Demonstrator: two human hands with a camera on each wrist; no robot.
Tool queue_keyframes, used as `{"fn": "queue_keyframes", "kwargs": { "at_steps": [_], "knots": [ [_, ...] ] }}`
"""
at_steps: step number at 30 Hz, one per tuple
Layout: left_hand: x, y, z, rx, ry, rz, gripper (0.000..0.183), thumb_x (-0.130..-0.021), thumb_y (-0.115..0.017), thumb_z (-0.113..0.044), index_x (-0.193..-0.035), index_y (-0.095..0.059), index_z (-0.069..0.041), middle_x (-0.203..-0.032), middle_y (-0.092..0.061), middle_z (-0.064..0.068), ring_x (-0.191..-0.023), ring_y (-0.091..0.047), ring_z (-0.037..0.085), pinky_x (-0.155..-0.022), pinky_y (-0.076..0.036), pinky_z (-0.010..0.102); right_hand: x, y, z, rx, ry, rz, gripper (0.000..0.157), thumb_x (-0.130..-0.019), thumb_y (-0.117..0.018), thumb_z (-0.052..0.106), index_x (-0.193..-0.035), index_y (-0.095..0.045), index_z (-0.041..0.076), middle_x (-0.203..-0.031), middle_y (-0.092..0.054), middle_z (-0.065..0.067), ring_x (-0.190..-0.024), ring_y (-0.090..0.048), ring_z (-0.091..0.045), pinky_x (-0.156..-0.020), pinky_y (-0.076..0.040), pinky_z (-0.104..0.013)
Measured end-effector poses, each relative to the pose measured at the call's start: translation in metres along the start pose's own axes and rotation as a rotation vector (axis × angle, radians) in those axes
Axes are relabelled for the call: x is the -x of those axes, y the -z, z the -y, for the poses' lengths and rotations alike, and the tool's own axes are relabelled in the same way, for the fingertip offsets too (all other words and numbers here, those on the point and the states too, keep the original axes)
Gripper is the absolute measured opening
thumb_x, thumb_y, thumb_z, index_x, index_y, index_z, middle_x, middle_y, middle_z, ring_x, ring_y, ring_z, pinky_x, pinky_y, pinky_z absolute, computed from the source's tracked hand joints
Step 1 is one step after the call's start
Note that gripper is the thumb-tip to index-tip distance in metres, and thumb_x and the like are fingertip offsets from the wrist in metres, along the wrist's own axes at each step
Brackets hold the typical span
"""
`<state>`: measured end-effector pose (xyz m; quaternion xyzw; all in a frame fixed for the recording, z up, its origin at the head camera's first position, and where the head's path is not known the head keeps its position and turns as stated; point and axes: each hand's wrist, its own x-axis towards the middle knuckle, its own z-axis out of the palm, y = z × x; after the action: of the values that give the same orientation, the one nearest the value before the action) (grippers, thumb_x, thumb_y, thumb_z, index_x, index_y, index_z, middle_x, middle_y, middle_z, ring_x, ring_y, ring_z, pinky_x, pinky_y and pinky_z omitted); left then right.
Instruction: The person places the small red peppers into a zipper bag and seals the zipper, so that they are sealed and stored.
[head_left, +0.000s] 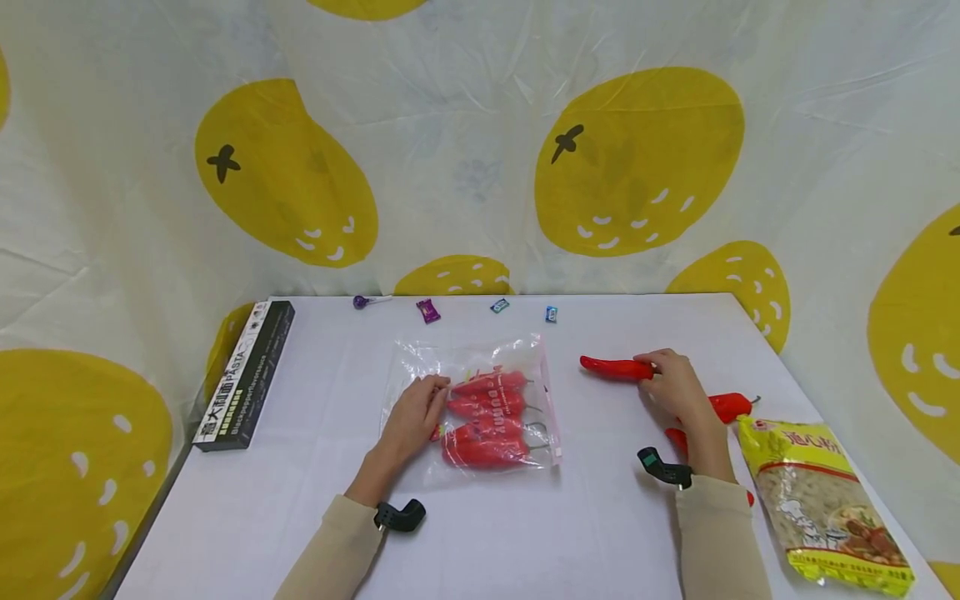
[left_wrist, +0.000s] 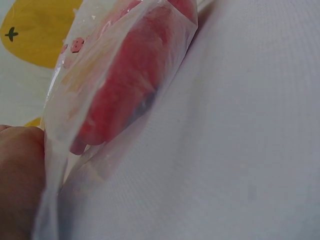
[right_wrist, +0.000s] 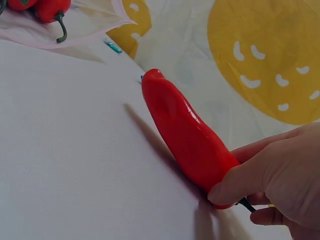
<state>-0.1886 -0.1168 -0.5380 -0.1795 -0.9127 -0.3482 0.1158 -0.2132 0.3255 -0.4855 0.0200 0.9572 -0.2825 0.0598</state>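
Head view: my right hand pinches a red pepper near its stem, right of the clear bag, likely for control; whether my left hand, on the bag, grips it, I cannot tell.

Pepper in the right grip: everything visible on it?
The red pepper is long, smooth and glossy, plastic-looking, with a shallow dent near its blunt tip and a dark stem. The right grip pinches it at the stem end. Its tip points toward the clear bag; a shadow falls on the white table, and whether it touches the table is unclear.
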Motion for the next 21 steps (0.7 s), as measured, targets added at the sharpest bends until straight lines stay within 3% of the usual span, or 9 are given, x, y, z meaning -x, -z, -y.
{"fn": "queue_keyframes", "kwargs": {
  "at_steps": [12, 21],
  "knots": [
    [-0.001, 0.000, 0.000, 0.001, 0.014, -0.005, 0.024, -0.097, -0.050, -0.028, -0.116, -0.058, -0.017, -0.103, -0.065, -0.005, -0.088, -0.056, 0.007, -0.081, -0.054, 0.031, 0.004, 0.006, 0.018, -0.035, 0.075, 0.050, 0.050, -0.085, -0.067, 0.027, -0.132, -0.053, 0.018, -0.129, -0.051, -0.017, -0.118, -0.041, -0.035, -0.089, -0.047, -0.054],
    [-0.001, 0.001, -0.001, -0.003, 0.009, -0.007, 0.024, -0.097, -0.050, -0.027, -0.116, -0.059, -0.016, -0.102, -0.064, -0.004, -0.087, -0.056, 0.008, -0.079, -0.054, 0.030, 0.012, 0.008, 0.033, -0.109, 0.131, 0.202, 0.046, -0.080, -0.072, 0.033, -0.122, -0.058, 0.018, -0.116, -0.062, -0.008, -0.105, -0.052, -0.025, -0.085, -0.050, -0.039]
  ]
}}
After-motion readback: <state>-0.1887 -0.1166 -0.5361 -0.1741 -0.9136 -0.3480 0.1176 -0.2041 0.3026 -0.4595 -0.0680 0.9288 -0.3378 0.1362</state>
